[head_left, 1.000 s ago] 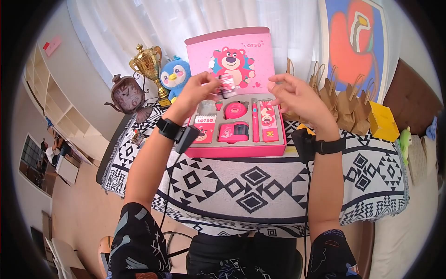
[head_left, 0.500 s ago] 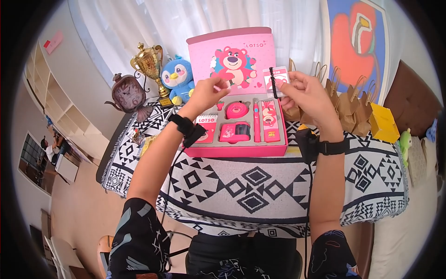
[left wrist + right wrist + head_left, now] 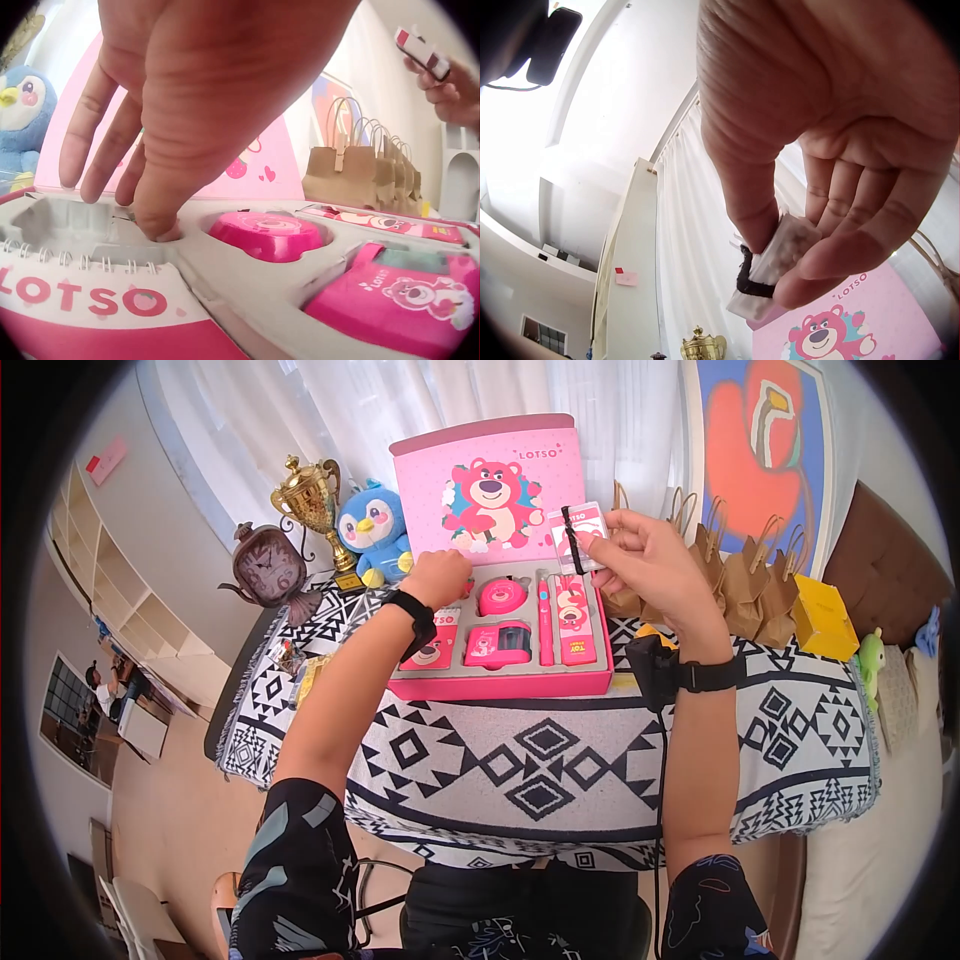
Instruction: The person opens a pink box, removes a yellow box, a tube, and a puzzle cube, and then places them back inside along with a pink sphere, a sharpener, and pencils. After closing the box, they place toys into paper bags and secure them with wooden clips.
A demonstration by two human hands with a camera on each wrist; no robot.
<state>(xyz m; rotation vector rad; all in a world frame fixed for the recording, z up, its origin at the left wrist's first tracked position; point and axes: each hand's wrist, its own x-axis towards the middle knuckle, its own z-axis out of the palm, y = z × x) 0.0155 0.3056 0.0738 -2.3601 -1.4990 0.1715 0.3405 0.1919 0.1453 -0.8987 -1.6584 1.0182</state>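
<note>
A pink gift box point(image 3: 500, 685) stands open, its grey tray holding a spiral notepad point(image 3: 97, 300), a round pink item point(image 3: 503, 597), a pink sharpener-like item point(image 3: 498, 646), a pink pen point(image 3: 546, 625) and a long printed box point(image 3: 574, 622). My left hand point(image 3: 441, 577) reaches down at the tray's back left; its thumb and fingertips point(image 3: 157, 225) are in a small slot beside an empty compartment point(image 3: 67, 225). Whether they pinch anything is hidden. My right hand point(image 3: 655, 570) pinches a small clear case point(image 3: 577, 540) with a black band, above the box's right side.
Behind the box at left are a blue penguin plush point(image 3: 372, 532), a gold trophy point(image 3: 311, 505) and an ornate clock point(image 3: 268, 565). Brown paper bags point(image 3: 745, 595) and a yellow box point(image 3: 825, 620) stand at right on the patterned cloth point(image 3: 540, 760). Small packets lie left of the box.
The clear case passed from my left hand to my right, which now holds it up at the lid's right edge. My left hand has come down onto the tray's back left.
</note>
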